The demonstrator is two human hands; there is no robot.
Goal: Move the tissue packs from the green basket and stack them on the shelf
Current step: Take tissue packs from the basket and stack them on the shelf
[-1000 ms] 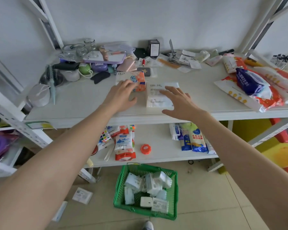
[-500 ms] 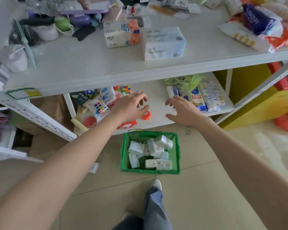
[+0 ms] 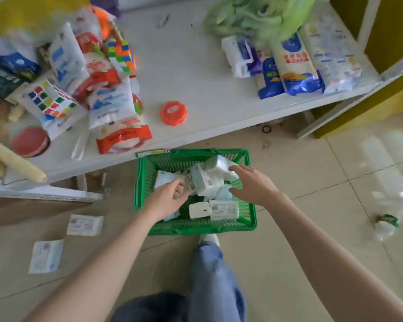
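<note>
Tissue packs (image 3: 207,182), about seven, lie jumbled in one green basket (image 3: 196,226) on the tan tiled floor (image 3: 312,173), just in front of the low white shelf (image 3: 196,73). Both hands are inside the basket: the left hand (image 3: 166,197) curls down among the packs, but I cannot tell if it grips one. The right hand (image 3: 254,184) lies flat with fingers apart, touching a pack. Two more packs (image 3: 84,225) lie on the floor beside the basket.
</note>
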